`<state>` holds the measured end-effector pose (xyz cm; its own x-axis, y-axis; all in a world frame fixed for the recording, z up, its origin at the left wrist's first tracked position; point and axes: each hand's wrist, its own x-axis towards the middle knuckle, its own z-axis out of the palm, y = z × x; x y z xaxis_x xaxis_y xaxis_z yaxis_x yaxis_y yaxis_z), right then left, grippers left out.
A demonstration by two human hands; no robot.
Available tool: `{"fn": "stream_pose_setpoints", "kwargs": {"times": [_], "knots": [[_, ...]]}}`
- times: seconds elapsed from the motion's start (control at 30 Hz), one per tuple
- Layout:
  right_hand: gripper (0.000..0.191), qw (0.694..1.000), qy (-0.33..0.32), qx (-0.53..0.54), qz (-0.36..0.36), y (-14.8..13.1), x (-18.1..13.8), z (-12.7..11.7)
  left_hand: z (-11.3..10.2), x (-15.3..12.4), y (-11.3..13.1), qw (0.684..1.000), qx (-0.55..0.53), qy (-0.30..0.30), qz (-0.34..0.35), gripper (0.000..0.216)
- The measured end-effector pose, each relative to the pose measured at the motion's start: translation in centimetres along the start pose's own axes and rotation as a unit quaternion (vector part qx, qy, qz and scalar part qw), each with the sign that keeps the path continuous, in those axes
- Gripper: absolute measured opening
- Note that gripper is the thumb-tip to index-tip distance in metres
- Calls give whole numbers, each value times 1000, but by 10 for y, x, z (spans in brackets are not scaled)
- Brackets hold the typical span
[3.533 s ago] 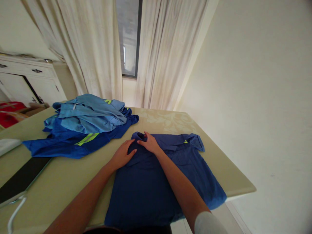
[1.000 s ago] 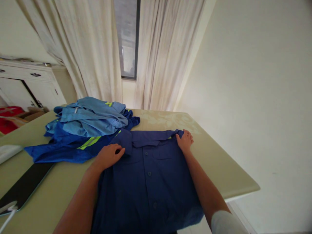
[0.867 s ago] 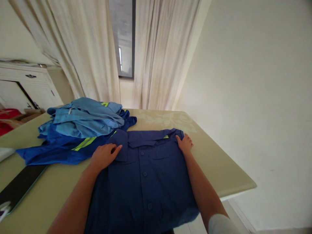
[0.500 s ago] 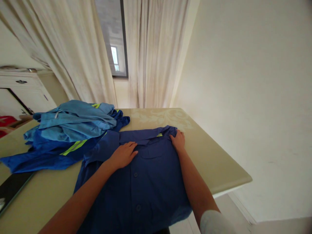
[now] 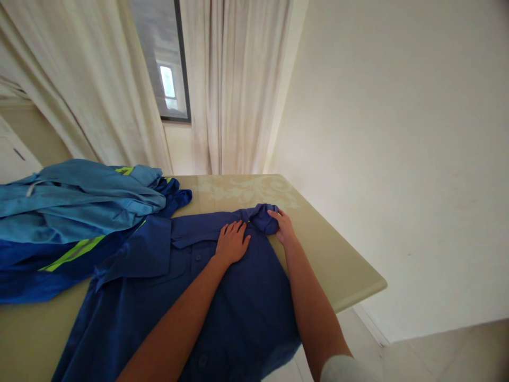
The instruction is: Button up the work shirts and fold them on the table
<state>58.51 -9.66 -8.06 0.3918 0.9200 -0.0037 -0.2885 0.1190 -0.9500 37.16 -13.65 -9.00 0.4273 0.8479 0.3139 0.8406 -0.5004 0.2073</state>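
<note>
A dark blue button-up work shirt lies front up across the table, its near end hanging over the edge. My left hand rests flat on its upper part, fingers stretched out just below the folded strip at the top. At the shirt's far right corner, my right hand pinches a bunched piece of the same cloth between thumb and fingers. The left side of the shirt is folded over near the collar end. Beside it, on the left, is a heap with a light blue garment over a bright blue garment with a yellow-green reflective stripe.
The cream table has a rounded corner on the right and a leaf pattern at the back. Behind it hang beige curtains around a dark-framed window. A pale wall stands to the right, above a tiled floor.
My left hand has slid right along the shirt. My right hand has gathered and lifted its corner, covering most of the yellow-green patch. The view has turned a little to the right.
</note>
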Motion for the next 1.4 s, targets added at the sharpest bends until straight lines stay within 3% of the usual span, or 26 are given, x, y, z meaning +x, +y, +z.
{"fn": "stream_pose_setpoints", "kwargs": {"times": [0.13, 0.27, 0.33, 0.37, 0.43, 0.53, 0.63, 0.77, 0.87, 0.97, 1.03, 1.13, 1.23, 1.3, 1.4], "knots": [[43, 984, 15, -148, -93, -2, -3, 0, -4, 0, -1, 1000, -3, -3, -3, 55], [33, 900, 93, -337, -259, -8, -10, 1, -5, 0, 0, 1000, -5, 0, -2, 53], [30, 869, 113, -357, -324, -13, -15, 4, -4, -1, 0, 1000, -7, 1, 1, 53], [29, 867, 103, -345, -344, -15, -18, 6, -5, -1, 0, 1000, -9, 1, 4, 52], [25, 885, 59, -291, -358, -18, -22, 10, -6, -1, 0, 1000, -12, -2, 11, 52], [27, 928, 18, -195, -318, -22, -26, 14, -7, -1, 0, 1000, -18, -10, 16, 52], [31, 952, 60, -138, -266, -23, -24, 13, -9, -1, 2, 1000, -23, -3, 3, 53], [39, 960, 132, -80, -233, -17, -14, 5, -10, -2, 3, 1000, -28, 9, -10, 55], [59, 968, 137, -53, -202, -13, -8, 1, -10, -2, 3, 1000, -27, 4, -10, 54], [77, 969, 120, -109, -186, -16, -10, 1, -10, -2, 3, 1000, -27, 0, -9, 51], [76, 942, 133, -227, -209, -24, -17, 2, -9, -1, 3, 1000, -29, 5, -11, 50], [64, 836, 170, -448, -269, -35, -31, 8, -8, -1, 3, 999, -32, 10, -11, 51], [60, 750, 83, -578, -312, -34, -42, 18, -7, -1, 3, 999, -31, 7, 2, 50], [57, 722, 0, -612, -324, -27, -44, 24, -6, -2, 3, 1000, -22, 6, 5, 49], [38, 718, -10, -632, -290, -17, -40, 29, -4, -1, 2, 1000, -10, 10, 1, 51]]}}
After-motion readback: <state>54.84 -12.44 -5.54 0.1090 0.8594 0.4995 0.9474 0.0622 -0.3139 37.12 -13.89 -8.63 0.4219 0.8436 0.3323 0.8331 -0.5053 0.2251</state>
